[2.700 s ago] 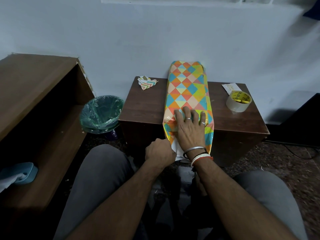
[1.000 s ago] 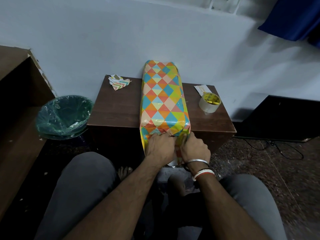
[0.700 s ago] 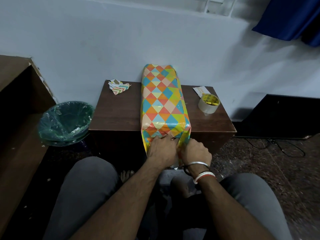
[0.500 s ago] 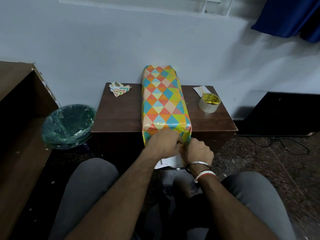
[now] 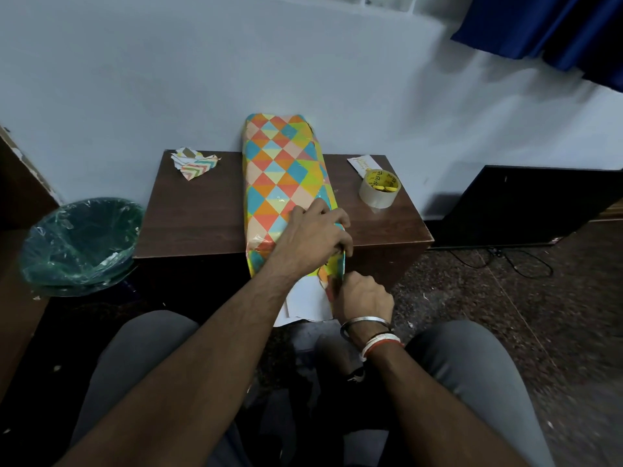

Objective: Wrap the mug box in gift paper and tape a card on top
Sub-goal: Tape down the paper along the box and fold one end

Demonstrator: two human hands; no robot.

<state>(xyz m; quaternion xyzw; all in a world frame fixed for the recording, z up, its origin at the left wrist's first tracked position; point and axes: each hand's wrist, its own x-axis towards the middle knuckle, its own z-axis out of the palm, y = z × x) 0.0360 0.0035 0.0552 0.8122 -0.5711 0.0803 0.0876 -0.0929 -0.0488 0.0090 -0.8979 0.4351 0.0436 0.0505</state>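
The mug box point(image 5: 279, 170), wrapped in gift paper with bright triangles, lies lengthwise on the small brown table point(image 5: 195, 214), its far end against the wall. My left hand point(image 5: 315, 235) rests on the near top of the box, fingers curled over its right edge. My right hand point(image 5: 362, 299) is just below the box's near end and pinches the loose paper flap point(image 5: 308, 303), whose white underside hangs toward my lap. A white card point(image 5: 360, 162) lies at the table's back right, partly behind the tape roll point(image 5: 378, 189).
A scrap of chevron paper point(image 5: 194, 163) lies at the table's back left corner. A bin with a green liner point(image 5: 79, 244) stands left of the table, beside a wooden shelf unit. A black unit point(image 5: 526, 203) and cables are on the right floor.
My left hand has moved from the box's near end up onto its top. My right hand has stayed at the hanging flap, which now shows more white underside.
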